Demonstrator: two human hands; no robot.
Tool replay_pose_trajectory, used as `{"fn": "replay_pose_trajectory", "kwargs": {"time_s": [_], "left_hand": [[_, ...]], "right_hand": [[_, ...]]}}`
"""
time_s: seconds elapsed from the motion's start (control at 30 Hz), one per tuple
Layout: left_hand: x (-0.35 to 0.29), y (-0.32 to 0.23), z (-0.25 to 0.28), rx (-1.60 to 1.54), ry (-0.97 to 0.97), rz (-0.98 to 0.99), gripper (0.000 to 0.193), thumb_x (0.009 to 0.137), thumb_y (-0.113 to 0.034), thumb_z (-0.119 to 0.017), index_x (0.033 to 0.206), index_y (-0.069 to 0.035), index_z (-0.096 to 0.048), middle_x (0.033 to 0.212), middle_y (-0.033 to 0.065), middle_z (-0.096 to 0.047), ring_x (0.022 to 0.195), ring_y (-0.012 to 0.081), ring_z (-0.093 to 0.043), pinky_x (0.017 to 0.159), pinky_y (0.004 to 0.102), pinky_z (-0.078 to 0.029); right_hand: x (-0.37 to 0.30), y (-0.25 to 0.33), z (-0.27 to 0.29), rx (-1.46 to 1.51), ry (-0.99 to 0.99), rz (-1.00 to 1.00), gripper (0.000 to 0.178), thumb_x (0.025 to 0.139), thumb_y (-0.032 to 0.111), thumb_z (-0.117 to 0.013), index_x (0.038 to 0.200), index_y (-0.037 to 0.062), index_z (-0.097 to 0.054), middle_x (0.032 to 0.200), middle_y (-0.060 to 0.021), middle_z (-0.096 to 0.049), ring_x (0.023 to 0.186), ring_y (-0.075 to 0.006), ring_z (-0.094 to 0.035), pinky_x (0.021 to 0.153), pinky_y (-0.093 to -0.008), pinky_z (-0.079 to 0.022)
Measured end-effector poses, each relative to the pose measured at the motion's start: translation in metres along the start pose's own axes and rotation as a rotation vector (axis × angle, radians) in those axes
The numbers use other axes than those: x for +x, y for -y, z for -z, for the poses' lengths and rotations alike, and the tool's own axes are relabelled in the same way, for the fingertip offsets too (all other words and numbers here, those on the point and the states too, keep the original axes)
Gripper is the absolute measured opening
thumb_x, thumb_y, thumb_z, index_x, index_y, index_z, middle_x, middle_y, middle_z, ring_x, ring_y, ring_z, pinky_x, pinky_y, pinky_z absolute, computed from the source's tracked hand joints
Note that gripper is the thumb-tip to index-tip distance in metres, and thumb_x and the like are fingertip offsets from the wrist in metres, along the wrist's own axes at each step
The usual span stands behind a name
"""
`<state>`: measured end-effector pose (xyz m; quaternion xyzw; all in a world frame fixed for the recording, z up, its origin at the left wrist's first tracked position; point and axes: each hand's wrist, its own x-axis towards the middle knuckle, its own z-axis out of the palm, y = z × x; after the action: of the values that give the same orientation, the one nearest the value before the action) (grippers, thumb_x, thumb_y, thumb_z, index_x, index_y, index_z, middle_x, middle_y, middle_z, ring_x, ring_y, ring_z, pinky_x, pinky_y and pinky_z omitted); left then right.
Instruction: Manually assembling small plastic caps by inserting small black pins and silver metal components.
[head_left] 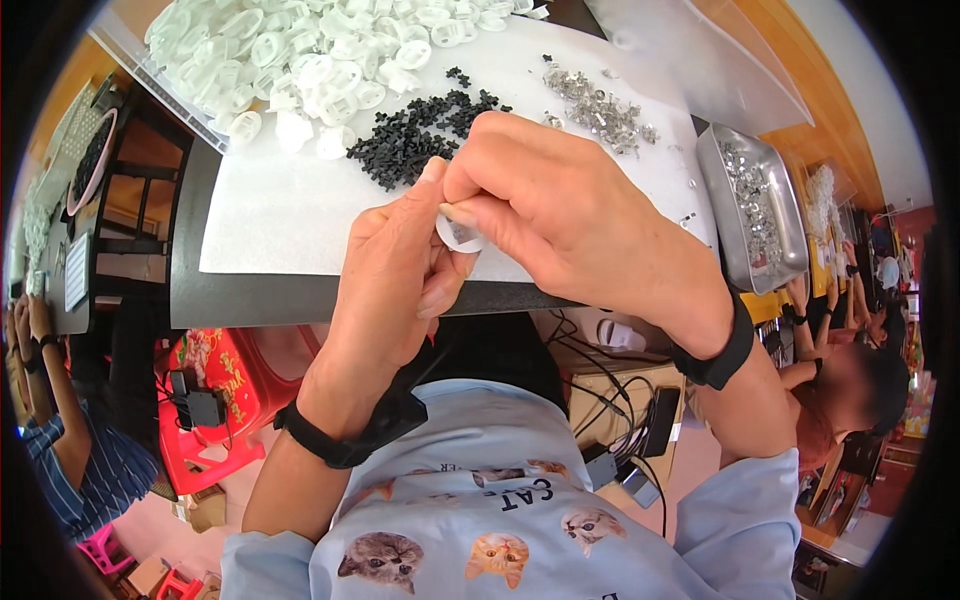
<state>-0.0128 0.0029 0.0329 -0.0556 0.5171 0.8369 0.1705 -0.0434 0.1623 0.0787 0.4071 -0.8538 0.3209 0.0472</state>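
Observation:
Between my two hands is a small round white plastic part (458,234), partly covered by fingers. My left hand (392,262) grips it from the left, thumb pointing up along its edge. The thumb and forefinger of my right hand (560,195) are pinched together at its upper edge; whether a tiny piece sits between them is hidden. Just beyond my hands lies a pile of small black parts (405,140). Behind it rises a big heap of translucent white plastic parts (290,60). Small metal pieces (600,105) are scattered to the right of the black pile.
White sheeting (270,225) covers the dark table (200,290). A metal tray (755,200) with metal pieces stands at the right, near a translucent plastic sheet or bin (700,60). Below are a red stool (225,390) and tangled cables (625,425). Other people sit at both sides.

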Motion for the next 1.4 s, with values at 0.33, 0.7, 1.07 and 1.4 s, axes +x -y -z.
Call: {"fn": "replay_pose_trajectory", "kwargs": {"time_s": [0.33, 0.7, 1.07, 1.4], "left_hand": [[0.001, -0.002, 0.003, 0.063, 0.042, 0.068, 0.05, 0.097, -0.045, -0.046, 0.07, -0.004, -0.056, 0.045, -0.0023, -0.04, 0.034, 0.0037, -0.026, 0.031, 0.0214, -0.019], [0.0, 0.0, 0.008, 0.032, 0.092, 0.119, 0.045, 0.099, -0.041, -0.043, 0.095, 0.002, -0.057, 0.064, 0.0031, -0.05, 0.042, 0.0047, -0.033, 0.036, 0.0191, -0.023], [0.001, 0.011, 0.013, -0.069, 0.189, -0.026, 0.044, 0.101, -0.035, -0.042, 0.102, 0.005, -0.059, 0.074, 0.0059, -0.058, 0.054, 0.0112, -0.054, 0.044, 0.0229, -0.043], [-0.003, 0.017, 0.001, 0.021, 0.056, -0.148, 0.041, 0.1, -0.035, -0.044, 0.094, 0.002, -0.061, 0.068, 0.0049, -0.057, 0.055, 0.0093, -0.054, 0.049, 0.0215, -0.045]], "right_hand": [[0.001, -0.011, 0.005, 0.332, 0.06, -0.172, 0.015, 0.085, 0.009, -0.065, 0.09, 0.0033, -0.052, 0.074, -0.0033, -0.051, 0.067, -0.0133, -0.051, 0.059, -0.0299, -0.041], [0.004, -0.004, 0.012, 0.562, 0.273, -0.559, 0.028, 0.087, 0.026, -0.065, 0.08, 0.0034, -0.05, 0.067, -0.0019, -0.053, 0.054, -0.0076, -0.048, 0.045, -0.024, -0.042], [-0.012, 0.0, 0.004, 0.679, 0.215, -0.614, 0.021, 0.09, 0.015, -0.061, 0.103, -0.001, -0.059, 0.075, 0.0, -0.058, 0.062, -0.005, -0.054, 0.054, -0.0192, -0.044], [-0.012, 0.008, -0.006, 0.354, 0.083, -0.487, 0.023, 0.079, 0.016, -0.056, 0.082, -0.0072, -0.056, 0.066, -0.0209, -0.062, 0.06, -0.0329, -0.062, 0.057, -0.037, -0.049]]}}
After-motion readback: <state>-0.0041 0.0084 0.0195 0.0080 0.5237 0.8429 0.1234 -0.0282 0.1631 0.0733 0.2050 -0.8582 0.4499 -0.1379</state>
